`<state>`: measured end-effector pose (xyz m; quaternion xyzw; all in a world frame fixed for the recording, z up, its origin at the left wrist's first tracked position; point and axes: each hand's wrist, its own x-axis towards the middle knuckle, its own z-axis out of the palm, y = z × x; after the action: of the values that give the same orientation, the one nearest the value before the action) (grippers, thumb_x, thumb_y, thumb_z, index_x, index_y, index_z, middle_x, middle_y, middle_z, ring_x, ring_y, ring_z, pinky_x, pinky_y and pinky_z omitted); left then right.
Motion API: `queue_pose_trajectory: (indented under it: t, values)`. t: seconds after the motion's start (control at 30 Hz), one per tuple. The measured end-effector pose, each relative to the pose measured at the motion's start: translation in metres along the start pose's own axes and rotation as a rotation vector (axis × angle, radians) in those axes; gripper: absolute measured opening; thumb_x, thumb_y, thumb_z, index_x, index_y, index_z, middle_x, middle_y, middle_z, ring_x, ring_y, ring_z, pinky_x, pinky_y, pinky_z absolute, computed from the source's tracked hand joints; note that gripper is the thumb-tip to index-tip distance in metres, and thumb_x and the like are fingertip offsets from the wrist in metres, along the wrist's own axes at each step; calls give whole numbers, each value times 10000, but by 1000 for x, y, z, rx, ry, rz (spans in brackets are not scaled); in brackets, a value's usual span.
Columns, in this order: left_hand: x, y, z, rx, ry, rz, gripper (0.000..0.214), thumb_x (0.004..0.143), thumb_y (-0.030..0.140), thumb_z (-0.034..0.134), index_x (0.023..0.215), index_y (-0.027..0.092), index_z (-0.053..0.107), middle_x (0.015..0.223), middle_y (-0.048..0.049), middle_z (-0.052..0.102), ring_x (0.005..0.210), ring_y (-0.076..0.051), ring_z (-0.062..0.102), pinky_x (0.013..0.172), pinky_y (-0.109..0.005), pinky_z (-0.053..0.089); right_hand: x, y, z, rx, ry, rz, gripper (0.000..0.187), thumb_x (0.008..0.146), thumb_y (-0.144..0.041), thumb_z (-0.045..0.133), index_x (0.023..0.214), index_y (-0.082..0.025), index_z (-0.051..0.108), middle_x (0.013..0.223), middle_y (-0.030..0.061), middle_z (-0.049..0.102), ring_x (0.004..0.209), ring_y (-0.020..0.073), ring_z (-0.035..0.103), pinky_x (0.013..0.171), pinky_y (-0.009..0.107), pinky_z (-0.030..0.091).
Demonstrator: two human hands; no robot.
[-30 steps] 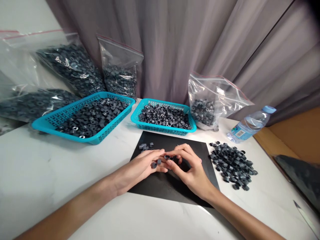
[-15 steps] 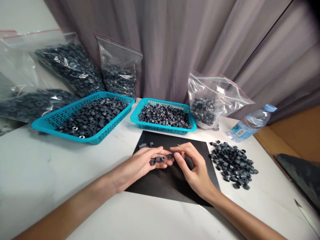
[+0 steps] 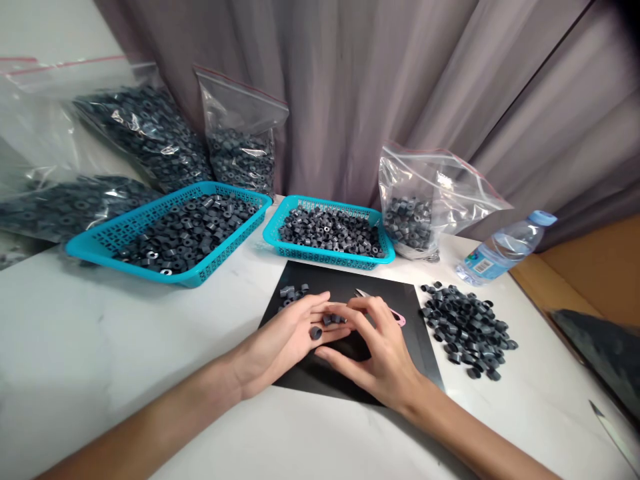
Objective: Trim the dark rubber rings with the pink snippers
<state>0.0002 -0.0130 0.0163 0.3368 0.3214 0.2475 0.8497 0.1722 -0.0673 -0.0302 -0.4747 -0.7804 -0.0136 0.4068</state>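
Observation:
My left hand [image 3: 285, 350] lies palm up over a black mat [image 3: 330, 280], its fingers stretched out to the right. Several short dark grey plastic rings [image 3: 315, 333] rest on its palm and fingers. Over those fingertips reaches my right hand [image 3: 385, 353], thumb and fingers apart; its fingertips are close to the rings and partly cover them. I see nothing gripped in it. Pink-handled scissors [image 3: 399, 319] lie on the mat, partly hidden behind the right hand. A few loose rings [image 3: 289, 293] sit at the mat's far left, beyond my left hand.
Two blue baskets, left [image 3: 197, 275] and middle [image 3: 327, 257], hold many grey rings. A heap of rings [image 3: 467, 330] lies right of the mat, near a water bottle [image 3: 507, 247]. Clear bags [image 3: 240, 150] of rings stand behind. A pointed blade [image 3: 605, 423] shows at far right.
My right thumb has moved away from its fingers, toward the left palm. The rings on my left hand have shifted slightly right and down. More of the scissors shows.

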Motion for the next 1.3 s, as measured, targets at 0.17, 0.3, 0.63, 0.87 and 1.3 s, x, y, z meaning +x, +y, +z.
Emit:
queue_pose_trajectory:
  t: [0.17, 0.3, 0.63, 0.87, 1.3]
  values:
    - [3, -10, 6, -11, -44, 29, 386, 966, 385, 485, 1173, 121, 676, 1282, -128, 659, 1299, -273, 504, 1119, -414, 352, -4, 3, 10, -63, 33, -108, 405, 905, -266, 670, 1282, -196, 540, 1085, 112, 630, 944, 233, 582, 813, 407, 521]
    - [4, -11, 4, -12, -88, 81, 440, 972, 416, 471, 1237, 117, 654, 1328, -115, 641, 1351, -261, 450, 1148, -389, 308, -6, 5, 11, -62, 27, -103, 357, 923, -137, 613, 1267, -216, 557, 1039, 93, 639, 892, 211, 568, 769, 371, 533]
    - [0, -7, 5, -34, 13, 53, 667, 942, 531, 479, 1425, 71, 445, 1422, -148, 568, 1392, -234, 421, 1191, -365, 246, -6, 4, 7, -29, -41, -225, 355, 946, -38, 505, 1280, -149, 553, 1112, 131, 629, 1001, 209, 588, 807, 339, 547]
    - [-4, 4, 4, 2, -67, 49, 662, 948, 533, 449, 1384, 37, 493, 1339, -183, 628, 1339, -287, 479, 1160, -424, 289, -5, 0, 12, 173, 105, -152, 406, 906, 18, 546, 1241, -208, 585, 1045, 90, 627, 970, 178, 609, 812, 315, 554]
    - [-2, 22, -29, 1391, 115, 670, 252, 948, 377, 518, 1100, 275, 691, 1218, -56, 641, 1198, -262, 532, 1089, -436, 356, 130, 74, -109, -317, 527, 79, 117, 906, -206, 570, 916, -189, 685, 915, 54, 643, 744, 163, 612, 763, 323, 510]
